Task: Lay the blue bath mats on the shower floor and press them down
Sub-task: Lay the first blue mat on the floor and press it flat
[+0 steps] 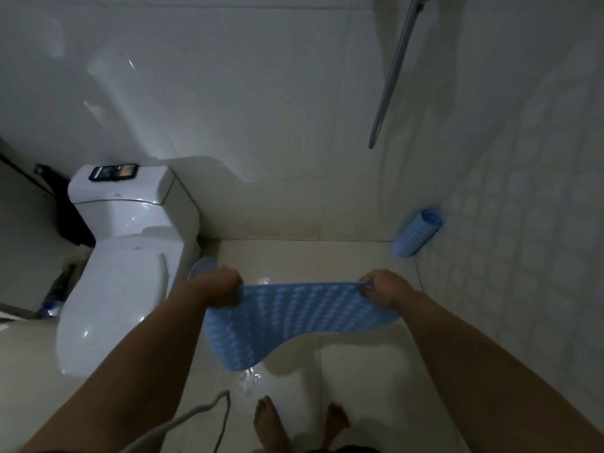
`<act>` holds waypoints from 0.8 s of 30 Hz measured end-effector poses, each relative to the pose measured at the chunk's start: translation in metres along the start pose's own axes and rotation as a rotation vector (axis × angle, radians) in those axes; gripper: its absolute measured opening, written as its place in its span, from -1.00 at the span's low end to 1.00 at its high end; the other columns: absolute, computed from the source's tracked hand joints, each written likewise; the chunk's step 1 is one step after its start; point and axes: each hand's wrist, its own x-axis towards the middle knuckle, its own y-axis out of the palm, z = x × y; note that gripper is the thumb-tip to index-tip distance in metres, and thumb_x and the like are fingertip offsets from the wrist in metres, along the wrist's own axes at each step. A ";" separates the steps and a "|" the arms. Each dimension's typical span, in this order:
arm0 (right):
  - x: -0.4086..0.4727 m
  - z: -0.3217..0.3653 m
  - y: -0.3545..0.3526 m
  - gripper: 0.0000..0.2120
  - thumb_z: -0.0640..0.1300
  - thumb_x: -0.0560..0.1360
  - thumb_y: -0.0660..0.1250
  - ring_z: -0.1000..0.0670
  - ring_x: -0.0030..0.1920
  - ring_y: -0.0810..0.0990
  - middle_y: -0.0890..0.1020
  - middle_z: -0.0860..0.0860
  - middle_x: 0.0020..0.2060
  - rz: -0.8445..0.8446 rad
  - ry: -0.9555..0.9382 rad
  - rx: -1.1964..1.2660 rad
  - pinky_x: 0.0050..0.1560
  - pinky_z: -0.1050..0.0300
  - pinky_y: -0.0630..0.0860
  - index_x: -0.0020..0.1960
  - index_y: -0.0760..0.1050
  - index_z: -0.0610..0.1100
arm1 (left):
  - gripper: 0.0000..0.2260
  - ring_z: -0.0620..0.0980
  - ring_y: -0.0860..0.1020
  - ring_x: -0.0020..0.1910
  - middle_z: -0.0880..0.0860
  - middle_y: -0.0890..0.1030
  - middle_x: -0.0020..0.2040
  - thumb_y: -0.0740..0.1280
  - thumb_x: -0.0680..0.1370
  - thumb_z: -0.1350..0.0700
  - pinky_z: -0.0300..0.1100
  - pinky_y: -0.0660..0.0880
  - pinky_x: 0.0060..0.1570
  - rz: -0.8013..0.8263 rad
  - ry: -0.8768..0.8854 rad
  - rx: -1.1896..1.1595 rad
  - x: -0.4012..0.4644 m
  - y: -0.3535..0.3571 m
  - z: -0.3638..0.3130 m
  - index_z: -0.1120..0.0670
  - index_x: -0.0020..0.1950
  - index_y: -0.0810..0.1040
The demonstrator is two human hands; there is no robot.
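Observation:
A blue bath mat (pixel 287 318) with a bumpy surface hangs in the air above the tiled shower floor (pixel 359 371). My left hand (pixel 222 286) grips its far left corner and my right hand (pixel 380 287) grips its far right corner. The mat's near end droops down towards the floor on the left. A second blue mat (pixel 416 232) stands rolled up in the far right corner against the wall. Part of another blue thing (pixel 201 268) peeks out behind my left hand, next to the toilet.
A white toilet (pixel 121 266) stands at the left with a phone (pixel 113 172) on its tank. A metal shower hose (pixel 394 70) hangs on the far wall. A grey cable (pixel 196 416) lies on the floor by my bare feet (pixel 271 420).

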 end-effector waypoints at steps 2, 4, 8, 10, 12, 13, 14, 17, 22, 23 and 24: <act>0.003 0.002 0.020 -0.79 0.05 0.56 0.30 -0.03 -0.14 0.65 0.69 0.02 -0.19 0.002 0.016 0.037 -0.15 0.11 0.53 -0.18 0.62 0.04 | -0.74 0.12 0.63 0.20 0.14 0.68 0.20 0.33 0.56 0.08 -0.06 0.55 0.18 0.080 -0.041 -0.055 0.019 0.029 0.014 0.06 0.21 0.66; 0.013 0.001 0.043 -0.80 0.05 0.57 0.28 -0.05 -0.09 0.66 0.68 0.02 -0.17 0.004 0.023 0.035 -0.14 0.14 0.49 -0.16 0.61 0.06 | -0.73 0.09 0.63 0.21 0.13 0.67 0.21 0.28 0.59 0.09 -0.09 0.52 0.22 0.118 -0.045 -0.103 0.041 0.050 0.028 0.08 0.24 0.65; 0.042 -0.011 0.103 -0.68 0.05 0.63 0.23 -0.08 0.09 0.64 0.69 -0.04 0.05 0.074 0.048 0.015 0.05 0.11 0.47 0.12 0.67 -0.10 | -0.74 0.03 0.62 0.22 0.08 0.66 0.24 0.27 0.62 0.08 -0.12 0.49 0.24 0.207 -0.058 -0.180 0.095 0.098 0.065 0.05 0.26 0.63; 0.059 -0.033 0.135 -0.56 0.12 0.60 0.22 -0.11 0.07 0.66 0.70 -0.14 0.02 0.163 0.066 0.059 -0.03 0.15 0.42 0.10 0.67 -0.23 | -0.71 -0.05 0.62 0.11 0.06 0.67 0.23 0.27 0.57 -0.05 -0.24 0.49 0.12 0.250 -0.072 -0.233 0.115 0.114 0.077 0.01 0.19 0.66; 0.090 -0.044 0.156 -0.63 0.04 0.59 0.30 0.12 -0.07 0.64 0.70 -0.19 -0.08 0.300 0.158 0.103 -0.11 0.26 0.38 0.00 0.66 -0.27 | -0.67 -0.12 0.54 0.03 0.09 0.66 0.25 0.31 0.56 -0.06 -0.44 0.41 -0.07 0.352 -0.058 -0.292 0.160 0.145 0.088 0.07 0.22 0.66; 0.104 -0.048 0.161 -0.74 -0.02 0.57 0.33 0.21 -0.17 0.60 0.70 -0.09 -0.19 0.358 0.172 0.091 -0.15 0.33 0.36 -0.10 0.65 -0.20 | -0.64 -0.10 0.55 0.05 0.10 0.65 0.26 0.37 0.54 -0.02 -0.46 0.39 -0.10 0.409 -0.054 -0.294 0.181 0.159 0.092 0.12 0.27 0.65; 0.123 -0.054 0.167 -0.80 -0.05 0.57 0.33 0.26 -0.23 0.56 0.67 0.09 -0.26 0.419 0.151 0.078 -0.17 0.37 0.35 -0.18 0.61 -0.11 | -0.57 -0.07 0.59 0.07 0.11 0.66 0.25 0.44 0.46 -0.03 -0.42 0.42 -0.09 0.462 -0.059 -0.276 0.204 0.174 0.094 0.12 0.28 0.64; 0.209 -0.098 0.195 -0.58 0.13 0.40 0.31 0.21 -0.26 0.47 0.54 0.09 -0.32 0.529 0.133 0.032 -0.16 0.22 0.34 -0.19 0.62 -0.25 | -0.65 -0.07 0.60 -0.04 0.02 0.68 -0.07 0.48 0.48 0.00 -0.47 0.39 -0.31 0.537 -0.003 -0.260 0.299 0.222 0.099 0.18 0.16 0.69; 0.396 -0.163 0.235 -0.51 0.31 0.32 0.39 0.14 -0.26 0.48 0.56 0.03 -0.34 0.335 0.126 -0.097 -0.21 0.16 0.40 -0.26 0.63 -0.15 | -0.64 0.04 0.59 0.21 0.13 0.63 0.30 0.45 0.54 0.00 -0.20 0.51 0.12 0.232 -0.049 -0.254 0.473 0.277 0.102 0.08 0.31 0.62; 0.439 -0.171 0.250 -0.42 0.38 0.33 0.32 0.08 -0.10 0.56 0.62 0.00 -0.17 0.257 0.133 -0.147 -0.07 0.17 0.45 -0.06 0.67 -0.13 | -0.55 0.12 0.45 0.43 0.11 0.51 0.44 0.41 0.56 -0.04 -0.01 0.39 0.39 0.104 -0.114 -0.190 0.507 0.299 0.100 0.01 0.43 0.51; 0.475 -0.177 0.262 -0.34 0.42 0.37 0.26 0.00 0.13 0.57 0.63 -0.03 0.08 0.172 0.173 -0.226 0.18 0.11 0.44 0.19 0.60 -0.07 | -0.48 0.18 0.22 0.59 0.10 0.35 0.56 0.36 0.59 -0.04 0.19 0.16 0.53 -0.007 -0.198 -0.123 0.533 0.319 0.096 -0.04 0.54 0.35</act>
